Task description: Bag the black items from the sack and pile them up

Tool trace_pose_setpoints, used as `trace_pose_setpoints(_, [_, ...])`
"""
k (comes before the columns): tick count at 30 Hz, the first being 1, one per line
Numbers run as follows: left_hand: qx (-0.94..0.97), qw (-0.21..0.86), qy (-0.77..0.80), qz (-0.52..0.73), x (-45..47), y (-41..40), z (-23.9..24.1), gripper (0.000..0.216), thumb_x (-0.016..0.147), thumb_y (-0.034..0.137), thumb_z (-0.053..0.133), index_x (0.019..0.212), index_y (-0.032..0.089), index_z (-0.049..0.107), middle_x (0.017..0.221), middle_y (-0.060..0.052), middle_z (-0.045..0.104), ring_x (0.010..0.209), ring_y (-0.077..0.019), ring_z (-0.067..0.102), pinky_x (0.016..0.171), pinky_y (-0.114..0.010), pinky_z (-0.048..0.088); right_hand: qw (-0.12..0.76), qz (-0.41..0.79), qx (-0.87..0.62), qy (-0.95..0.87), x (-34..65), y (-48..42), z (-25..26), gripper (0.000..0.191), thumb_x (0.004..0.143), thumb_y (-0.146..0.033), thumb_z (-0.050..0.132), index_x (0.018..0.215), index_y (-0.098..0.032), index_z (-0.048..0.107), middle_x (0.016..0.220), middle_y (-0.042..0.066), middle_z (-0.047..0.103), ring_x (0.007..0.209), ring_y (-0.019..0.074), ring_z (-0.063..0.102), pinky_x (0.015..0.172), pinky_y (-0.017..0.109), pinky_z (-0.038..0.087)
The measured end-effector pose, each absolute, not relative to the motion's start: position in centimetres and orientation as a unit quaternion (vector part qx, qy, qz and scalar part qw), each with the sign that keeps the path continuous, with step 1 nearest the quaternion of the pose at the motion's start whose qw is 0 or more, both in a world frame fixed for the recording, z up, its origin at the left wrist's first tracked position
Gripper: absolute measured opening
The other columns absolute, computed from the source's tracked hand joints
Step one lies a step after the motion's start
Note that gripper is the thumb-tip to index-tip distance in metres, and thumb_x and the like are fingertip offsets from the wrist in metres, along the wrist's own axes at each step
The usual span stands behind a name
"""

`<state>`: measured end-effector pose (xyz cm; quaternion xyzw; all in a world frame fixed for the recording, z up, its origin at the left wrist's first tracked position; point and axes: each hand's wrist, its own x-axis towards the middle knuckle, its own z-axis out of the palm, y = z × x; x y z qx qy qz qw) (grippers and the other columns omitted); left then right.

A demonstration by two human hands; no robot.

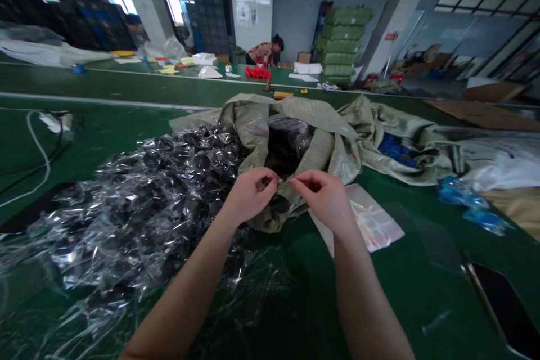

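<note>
My left hand (254, 194) and my right hand (323, 197) are close together in front of an open woven sack (248, 115). Thumb and forefinger are pinched on each hand, with a small gap between the two. What the fingertips hold is too small and blurred to make out. Just below them a dark rounded item (278, 203) shows against the sack's lower edge. More dark contents lie in shadow inside the sack's mouth. Left of my hands spreads a big heap of black items in transparent plastic bags (169, 191).
Plastic pouches with printed labels (371, 219) lie by my right forearm. A phone (504, 306) is at the lower right. Another sack (422, 152) shows blue items, with blue bagged items (472, 199) nearby. A white cable (42, 152) lies left. A person (264, 53) bends behind the far table.
</note>
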<state>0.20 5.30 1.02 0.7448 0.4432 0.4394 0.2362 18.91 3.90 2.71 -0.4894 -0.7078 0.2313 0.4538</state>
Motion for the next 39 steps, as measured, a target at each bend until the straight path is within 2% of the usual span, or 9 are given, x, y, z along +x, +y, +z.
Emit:
trace_pose_setpoints(3, [0.695, 0.237, 0.472, 0.488, 0.1, 5.7, 0.8, 0.012, 0.082, 0.021, 0.054, 0.076, 0.018, 0.065, 0.085, -0.001, 0.071, 0.068, -0.0117, 0.059, 0.060, -0.022, 0.044, 0.479, 0.288, -0.478, -0.678, 19.0, 5.2, 1.9, 0.022, 0.081, -0.040, 0.066, 0.080, -0.018, 0.069, 0.070, 0.001, 0.067, 0.062, 0.0140, 0.058, 0.058, 0.026, 0.043])
trace_pose_setpoints(6, [0.626, 0.223, 0.516, 0.540, 0.0, 6.1, 0.6, 0.012, 0.079, 0.020, 0.054, 0.069, 0.018, 0.060, 0.072, 0.001, 0.066, 0.063, -0.0108, 0.056, 0.057, -0.021, 0.043, 0.499, 0.293, -0.488, -0.653, 18.5, 5.8, 1.2, 0.028, 0.086, -0.045, 0.059, 0.082, -0.018, 0.067, 0.070, 0.001, 0.065, 0.063, 0.0138, 0.057, 0.060, 0.027, 0.043])
trace_pose_setpoints(11, [0.555, 0.200, 0.558, 0.583, -0.2, 6.9, 0.2, 0.014, 0.077, 0.023, 0.054, 0.064, 0.019, 0.052, 0.062, 0.004, 0.054, 0.055, -0.0093, 0.046, 0.052, -0.021, 0.037, 0.418, 0.304, -0.487, -0.704, 16.9, 5.6, 0.4, 0.020, 0.083, -0.038, 0.062, 0.088, -0.019, 0.063, 0.080, 0.001, 0.066, 0.070, 0.0149, 0.059, 0.067, 0.029, 0.046])
trace_pose_setpoints(13, [0.548, 0.212, 0.560, 0.584, -0.3, 7.0, 0.1, 0.013, 0.077, 0.024, 0.054, 0.065, 0.019, 0.052, 0.060, 0.004, 0.052, 0.056, -0.0097, 0.046, 0.051, -0.021, 0.036, 0.410, 0.296, -0.488, -0.711, 16.3, 5.7, -0.1, 0.023, 0.080, -0.038, 0.065, 0.092, -0.018, 0.061, 0.085, 0.002, 0.066, 0.071, 0.0152, 0.060, 0.067, 0.029, 0.047])
trace_pose_setpoints(21, [0.529, 0.246, 0.568, 0.580, -0.3, 7.2, 0.2, 0.012, 0.076, 0.024, 0.054, 0.065, 0.020, 0.054, 0.057, 0.003, 0.049, 0.055, -0.0105, 0.046, 0.048, -0.022, 0.032, 0.513, 0.256, -0.501, -0.648, 14.8, 7.3, -2.9, 0.025, 0.085, -0.041, 0.060, 0.097, -0.019, 0.061, 0.098, 0.007, 0.067, 0.078, 0.0157, 0.062, 0.071, 0.030, 0.050])
trace_pose_setpoints(28, [0.502, 0.328, 0.532, 0.597, -0.2, 7.9, -0.4, 0.010, 0.075, 0.023, 0.055, 0.066, 0.019, 0.055, 0.052, 0.005, 0.047, 0.045, -0.0075, 0.038, 0.043, -0.020, 0.027, 0.538, 0.276, -0.484, -0.632, 15.0, 8.0, -3.4, 0.016, 0.084, -0.034, 0.056, 0.084, -0.020, 0.062, 0.089, 0.005, 0.068, 0.081, 0.0169, 0.064, 0.077, 0.031, 0.052])
trace_pose_setpoints(33, [0.444, 0.430, 0.476, 0.626, -0.5, 8.5, -0.7, 0.010, 0.069, 0.022, 0.055, 0.061, 0.019, 0.052, 0.041, 0.009, 0.034, 0.033, -0.0048, 0.025, 0.036, -0.020, 0.017, 0.610, 0.383, -0.426, -0.546, 14.9, 8.7, -3.9, 0.011, 0.083, -0.032, 0.050, 0.078, -0.022, 0.051, 0.088, 0.005, 0.069, 0.087, 0.0171, 0.067, 0.083, 0.033, 0.054])
trace_pose_setpoints(36, [0.422, 0.485, 0.441, 0.626, -0.6, 8.6, -0.6, 0.009, 0.065, 0.021, 0.054, 0.058, 0.019, 0.050, 0.042, 0.009, 0.037, 0.031, -0.0035, 0.024, 0.034, -0.020, 0.015, 0.600, 0.446, -0.423, -0.512, 14.6, 8.8, -3.9, 0.013, 0.083, -0.035, 0.047, 0.078, -0.023, 0.047, 0.083, 0.003, 0.071, 0.082, 0.0169, 0.069, 0.081, 0.034, 0.055])
trace_pose_setpoints(39, [0.399, 0.516, 0.422, 0.630, -0.5, 8.4, -0.3, 0.010, 0.063, 0.021, 0.053, 0.057, 0.019, 0.046, 0.046, 0.008, 0.043, 0.030, -0.0022, 0.024, 0.033, -0.020, 0.014, 0.593, 0.483, -0.415, -0.493, 14.3, 8.7, -3.9, 0.018, 0.082, -0.040, 0.053, 0.081, -0.023, 0.050, 0.078, 0.003, 0.070, 0.076, 0.0167, 0.069, 0.079, 0.035, 0.057])
